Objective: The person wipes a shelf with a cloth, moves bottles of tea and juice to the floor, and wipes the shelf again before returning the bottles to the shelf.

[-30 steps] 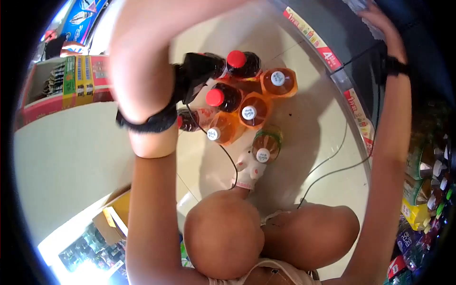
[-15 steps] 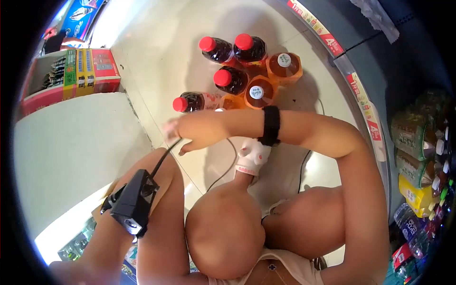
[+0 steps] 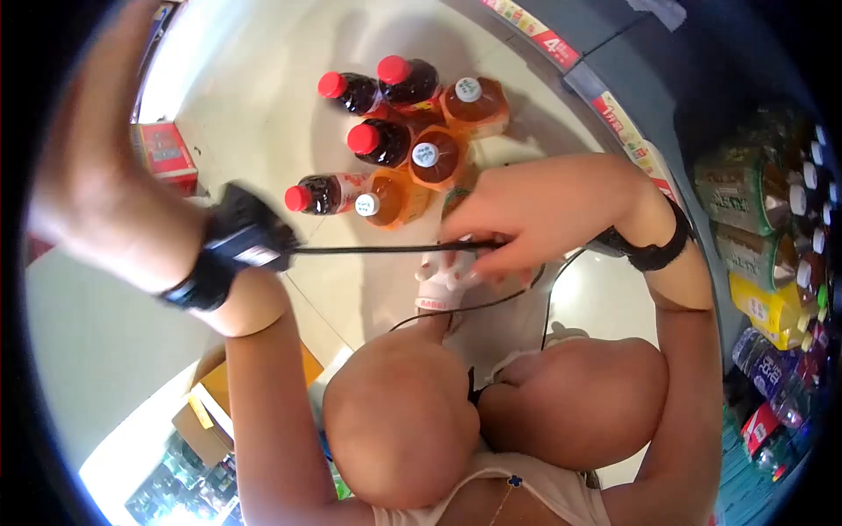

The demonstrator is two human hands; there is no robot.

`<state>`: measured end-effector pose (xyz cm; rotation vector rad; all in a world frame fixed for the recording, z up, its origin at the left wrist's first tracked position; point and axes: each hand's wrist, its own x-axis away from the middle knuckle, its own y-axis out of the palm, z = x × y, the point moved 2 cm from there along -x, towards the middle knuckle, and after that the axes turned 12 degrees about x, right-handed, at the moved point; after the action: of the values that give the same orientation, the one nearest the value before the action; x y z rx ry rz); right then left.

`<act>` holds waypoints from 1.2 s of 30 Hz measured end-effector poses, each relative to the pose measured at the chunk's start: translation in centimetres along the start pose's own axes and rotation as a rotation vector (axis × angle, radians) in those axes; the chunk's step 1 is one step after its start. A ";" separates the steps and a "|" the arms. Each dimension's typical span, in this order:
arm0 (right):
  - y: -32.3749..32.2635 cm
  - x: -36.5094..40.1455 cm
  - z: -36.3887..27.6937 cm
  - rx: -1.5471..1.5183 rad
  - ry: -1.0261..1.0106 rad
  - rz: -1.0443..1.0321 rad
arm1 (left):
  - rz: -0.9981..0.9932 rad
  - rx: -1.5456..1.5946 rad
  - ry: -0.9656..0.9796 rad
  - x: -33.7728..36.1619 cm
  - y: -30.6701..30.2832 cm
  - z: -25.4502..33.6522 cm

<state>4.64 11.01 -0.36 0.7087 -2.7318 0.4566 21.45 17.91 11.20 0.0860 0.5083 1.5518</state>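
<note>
My right hand (image 3: pixel 548 215), its wrist in a black strap (image 3: pixel 662 245), has its fingers closed on a thin black cable (image 3: pixel 377 250). The cable runs taut to a black box-shaped device (image 3: pixel 250 237) strapped on my left wrist. My left hand (image 3: pixel 96 171) is raised at the upper left, blurred, and its fingers cannot be made out. Beyond my right hand, red-capped bottles of dark drink (image 3: pixel 381 140) stand on the floor beside white-capped bottles of orange-brown drink (image 3: pixel 438 158). My right hand partly covers another bottle.
Pale floor tiles (image 3: pixel 263 114) lie ahead. At the right, a dark shelf edge with price strips (image 3: pixel 614 123) curves past packed drinks (image 3: pixel 745 202). A red box (image 3: pixel 167 158) and white surface (image 3: pixel 96 324) are at the left. My knees (image 3: pixel 399 421) and a white shoe (image 3: pixel 434 294) are below.
My left forearm has swung up to the upper left with its device. My right hand has moved right, drawing the cable out straight. The view has shifted, moving the bottles left in frame.
</note>
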 end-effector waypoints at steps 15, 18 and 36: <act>11.2 -8.3 24.5 0.218 0.112 0.649 | 0.358 -0.152 -0.263 3.1 -2.9 -14.8; 10.6 -8.8 23.0 0.093 0.170 0.594 | 0.385 -0.325 -0.365 7.1 -4.7 -16.0; 6.3 -16.8 22.0 0.112 0.108 0.703 | 0.432 -0.530 -0.250 5.7 -11.2 -12.4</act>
<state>11.39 15.18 -27.66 -0.2824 -2.7966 0.7653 27.00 19.68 -5.46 -0.0218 -0.1415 2.0177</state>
